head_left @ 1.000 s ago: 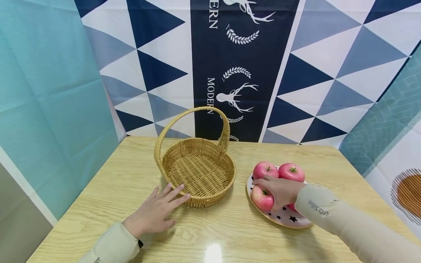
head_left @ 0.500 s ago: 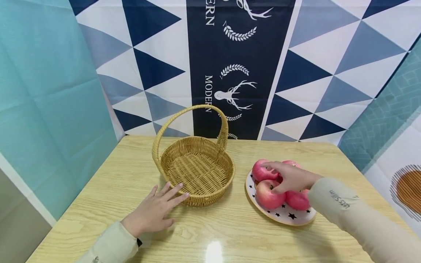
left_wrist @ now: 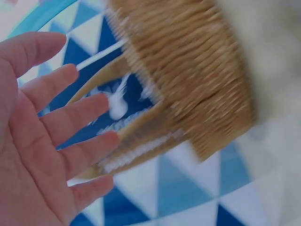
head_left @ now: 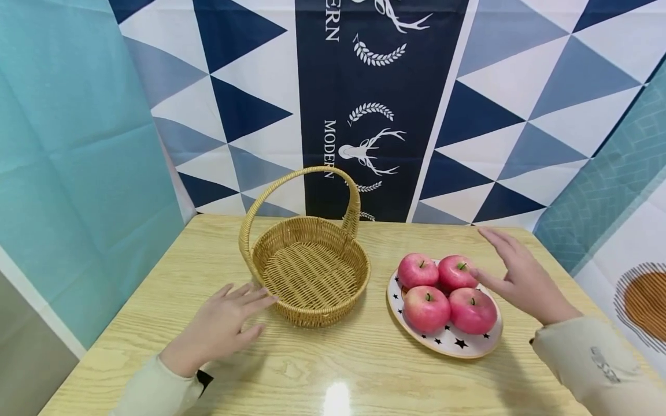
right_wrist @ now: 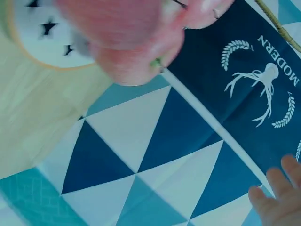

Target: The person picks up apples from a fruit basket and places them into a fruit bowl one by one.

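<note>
My left hand [head_left: 213,329] is beside the near left edge of the round wicker basket [head_left: 317,316], fingers spread and relaxed. The left wrist view shows its palm with nothing in it and the basket wall [left_wrist: 188,61] beyond the fingertips. On the right, several red apples sit on a white plate [head_left: 481,348] printed with black stars, among them a front-left apple [head_left: 428,310] and a back-right apple [head_left: 457,271]. Just right of those hovers my right hand [head_left: 525,283], thumb and fingers apart, holding nothing; the thumb tip is near the back-right apple.
The basket's tall arched handle [head_left: 299,173] rises over its bare woven bottom. Both basket and plate stand on a light wooden table [head_left: 291,370]. A blue and white triangle-patterned cloth [head_left: 260,110] hangs behind, with a teal cloth [head_left: 93,144] at the left.
My right hand has lifted away from among the apples and moved right, its fingers spreading. The front-left apple sits slightly further right than at first. My left hand has drawn back left from the basket rim.
</note>
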A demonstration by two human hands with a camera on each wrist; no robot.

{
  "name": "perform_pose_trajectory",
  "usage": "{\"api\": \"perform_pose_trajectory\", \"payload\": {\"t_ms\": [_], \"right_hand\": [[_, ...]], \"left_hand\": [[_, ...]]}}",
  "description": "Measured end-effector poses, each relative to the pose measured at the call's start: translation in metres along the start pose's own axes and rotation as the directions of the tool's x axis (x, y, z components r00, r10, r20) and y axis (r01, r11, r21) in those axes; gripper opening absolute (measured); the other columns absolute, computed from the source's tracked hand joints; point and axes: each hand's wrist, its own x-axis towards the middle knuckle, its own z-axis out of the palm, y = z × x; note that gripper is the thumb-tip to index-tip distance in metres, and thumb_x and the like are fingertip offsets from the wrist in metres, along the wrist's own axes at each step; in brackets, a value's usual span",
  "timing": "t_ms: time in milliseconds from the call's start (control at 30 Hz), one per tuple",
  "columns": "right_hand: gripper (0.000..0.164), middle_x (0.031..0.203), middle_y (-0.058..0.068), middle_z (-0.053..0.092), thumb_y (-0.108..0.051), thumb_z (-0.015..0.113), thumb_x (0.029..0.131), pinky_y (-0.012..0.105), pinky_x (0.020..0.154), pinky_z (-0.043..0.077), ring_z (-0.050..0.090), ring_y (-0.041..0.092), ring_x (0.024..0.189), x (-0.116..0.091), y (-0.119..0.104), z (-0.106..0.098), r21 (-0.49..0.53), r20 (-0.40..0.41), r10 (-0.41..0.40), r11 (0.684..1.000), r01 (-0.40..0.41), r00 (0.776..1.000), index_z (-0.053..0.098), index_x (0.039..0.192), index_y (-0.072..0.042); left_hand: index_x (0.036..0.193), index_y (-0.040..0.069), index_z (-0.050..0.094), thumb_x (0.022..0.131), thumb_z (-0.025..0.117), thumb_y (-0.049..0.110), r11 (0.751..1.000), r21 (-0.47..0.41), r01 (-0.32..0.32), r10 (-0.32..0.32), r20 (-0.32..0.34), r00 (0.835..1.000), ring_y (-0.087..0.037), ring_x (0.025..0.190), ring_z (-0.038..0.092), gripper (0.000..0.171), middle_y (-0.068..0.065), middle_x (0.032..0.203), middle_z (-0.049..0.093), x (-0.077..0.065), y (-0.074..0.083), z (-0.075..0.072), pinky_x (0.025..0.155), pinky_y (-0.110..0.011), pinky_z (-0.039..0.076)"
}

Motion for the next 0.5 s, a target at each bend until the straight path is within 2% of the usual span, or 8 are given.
{"api": "perform_pose_trajectory", "payload": {"t_ms": [67, 133, 233, 333, 433, 500], "right_hand": [[0.075, 0.137, 0.034, 0.037, -0.028, 0.071, 0.084, 0.07, 0.091, 0.035, 0.036, 0.054, 0.121, -0.014, 0.002, 0.004, -0.052, -0.042, -0.006, 0.999, 0.004, 0.999, 0.036, 0.144, 0.001], [0.075, 0.138, 0.037, 0.034, -0.032, 0.066, 0.088, 0.069, 0.1, 0.025, 0.032, 0.056, 0.124, -0.03, 0.005, 0.01, -0.079, -0.048, 0.012, 0.997, -0.015, 0.999, 0.033, 0.146, 0.0], [0.074, 0.142, 0.038, 0.027, -0.034, 0.058, 0.093, 0.063, 0.11, 0.009, 0.02, 0.056, 0.133, -0.052, 0.009, 0.015, -0.095, -0.002, 0.076, 0.993, -0.076, 0.997, 0.023, 0.151, -0.004], [0.075, 0.147, 0.037, 0.02, -0.036, 0.054, 0.096, 0.06, 0.111, -0.001, 0.008, 0.051, 0.139, -0.067, 0.015, 0.015, -0.16, 0.063, 0.118, 0.981, -0.107, 0.991, 0.015, 0.154, -0.007], [0.075, 0.149, 0.035, 0.019, -0.039, 0.052, 0.096, 0.064, 0.109, -0.001, 0.006, 0.048, 0.141, -0.075, 0.023, 0.013, -0.222, 0.106, 0.126, 0.97, -0.1, 0.986, 0.015, 0.154, -0.011], [0.075, 0.149, 0.034, 0.02, -0.041, 0.053, 0.095, 0.069, 0.106, 0.004, 0.008, 0.048, 0.141, -0.077, 0.028, 0.012, -0.251, 0.118, 0.125, 0.964, -0.092, 0.985, 0.016, 0.154, -0.013]], "left_hand": [[0.128, 0.015, 0.062, 0.087, 0.066, 0.027, 0.999, 0.005, 0.035, -0.035, 0.0, 0.999, -0.041, 0.115, 0.056, 0.043, -0.012, 0.124, 0.063, -0.004, -0.002, -0.012, 0.093, -0.063, 0.04], [0.13, 0.015, 0.061, 0.088, 0.065, 0.031, 0.995, 0.015, 0.095, -0.095, 0.006, 0.995, -0.043, 0.117, 0.054, 0.045, -0.013, 0.125, 0.062, -0.011, -0.005, -0.021, 0.094, -0.064, 0.038], [0.135, 0.014, 0.056, 0.088, 0.065, 0.035, 0.979, 0.06, 0.193, -0.194, 0.011, 0.981, -0.046, 0.123, 0.047, 0.052, -0.018, 0.132, 0.056, -0.022, -0.012, -0.031, 0.096, -0.066, 0.035], [0.139, 0.012, 0.051, 0.086, 0.066, 0.037, 0.958, 0.104, 0.266, -0.266, -0.015, 0.964, -0.049, 0.128, 0.04, 0.061, -0.023, 0.141, 0.045, -0.029, -0.023, -0.035, 0.097, -0.068, 0.032], [0.141, 0.012, 0.047, 0.084, 0.068, 0.039, 0.943, 0.139, 0.302, -0.3, -0.032, 0.953, -0.051, 0.129, 0.035, 0.068, -0.027, 0.146, 0.036, -0.036, -0.032, -0.033, 0.096, -0.069, 0.031], [0.141, 0.013, 0.047, 0.081, 0.07, 0.041, 0.932, 0.173, 0.319, -0.317, -0.042, 0.948, -0.051, 0.129, 0.035, 0.07, -0.027, 0.146, 0.035, -0.041, -0.038, -0.031, 0.095, -0.07, 0.031]]}}
